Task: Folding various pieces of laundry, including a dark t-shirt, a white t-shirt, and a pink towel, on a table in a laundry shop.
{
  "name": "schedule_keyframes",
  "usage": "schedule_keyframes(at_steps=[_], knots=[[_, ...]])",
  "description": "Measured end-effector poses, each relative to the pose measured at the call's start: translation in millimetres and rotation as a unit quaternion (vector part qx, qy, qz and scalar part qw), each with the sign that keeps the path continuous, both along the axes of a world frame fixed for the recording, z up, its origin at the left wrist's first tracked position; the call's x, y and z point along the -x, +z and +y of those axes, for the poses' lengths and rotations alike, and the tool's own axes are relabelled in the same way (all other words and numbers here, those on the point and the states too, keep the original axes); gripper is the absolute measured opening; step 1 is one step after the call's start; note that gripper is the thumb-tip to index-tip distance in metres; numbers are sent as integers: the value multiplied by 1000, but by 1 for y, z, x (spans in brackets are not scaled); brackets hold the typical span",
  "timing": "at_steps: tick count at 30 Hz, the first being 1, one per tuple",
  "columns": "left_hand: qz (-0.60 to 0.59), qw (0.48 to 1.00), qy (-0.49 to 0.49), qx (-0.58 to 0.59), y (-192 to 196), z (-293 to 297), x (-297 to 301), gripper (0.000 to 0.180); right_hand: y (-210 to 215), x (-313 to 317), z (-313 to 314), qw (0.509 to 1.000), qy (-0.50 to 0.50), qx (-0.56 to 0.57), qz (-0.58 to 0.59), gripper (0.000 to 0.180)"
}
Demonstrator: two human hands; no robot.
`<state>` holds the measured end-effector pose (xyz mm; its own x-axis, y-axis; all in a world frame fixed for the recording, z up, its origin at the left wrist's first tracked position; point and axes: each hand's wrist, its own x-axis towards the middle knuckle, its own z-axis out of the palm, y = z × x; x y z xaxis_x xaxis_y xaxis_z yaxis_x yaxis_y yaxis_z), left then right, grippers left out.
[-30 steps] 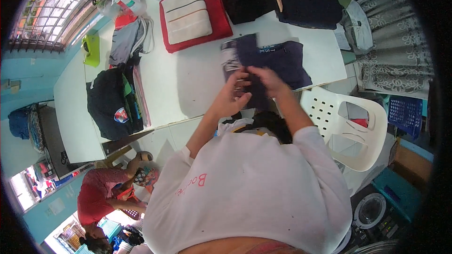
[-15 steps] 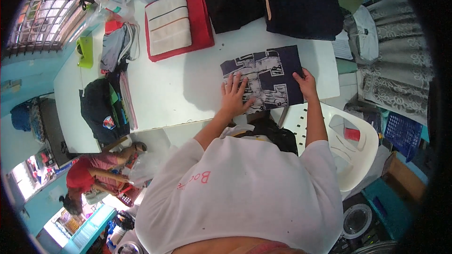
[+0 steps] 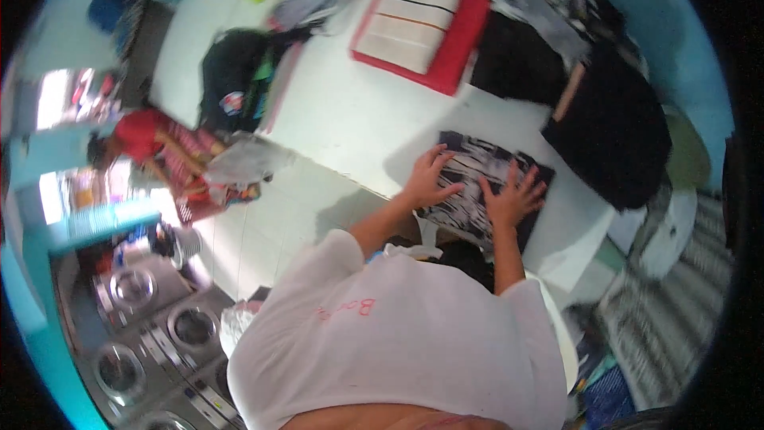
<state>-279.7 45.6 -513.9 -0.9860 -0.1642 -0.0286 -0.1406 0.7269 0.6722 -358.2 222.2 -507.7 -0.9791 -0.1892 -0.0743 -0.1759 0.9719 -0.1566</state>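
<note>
A folded dark garment with a white print [image 3: 481, 167] lies flat near the front edge of the white table [image 3: 350, 119]. My left hand [image 3: 430, 177] presses on its left part, fingers spread. My right hand [image 3: 513, 199] lies flat on its right part, fingers spread too. Neither hand grips anything.
A red and white folded stack [image 3: 418, 28] sits farther back on the table. Black clothes [image 3: 613, 123] are piled to the right, a dark heap [image 3: 235, 80] to the left. A person in red [image 3: 159, 151] crouches on the floor at left. Washing machines [image 3: 151, 334] stand lower left.
The view has swung and tilted. My hands moved closer together on the dark garment; a second ago they were folding it, now both lie flat on it.
</note>
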Motion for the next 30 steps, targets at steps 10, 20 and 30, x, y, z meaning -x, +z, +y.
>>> schedule_keyframes(at_steps=[10, 20, 30], knots=[[-148, 902, 123, -386, 15, -14, 7, 51, -2, 1, 60, 782, -266, 532, -188, 54], [389, 870, -295, 72, 177, -59, -111, 22, 42, -57, -22, 399, -322, 681, -523, 77], [354, 843, 109, 390, 176, -223, -215, 28, 69, -62, -331, 340, -80, 745, -568, 79]])
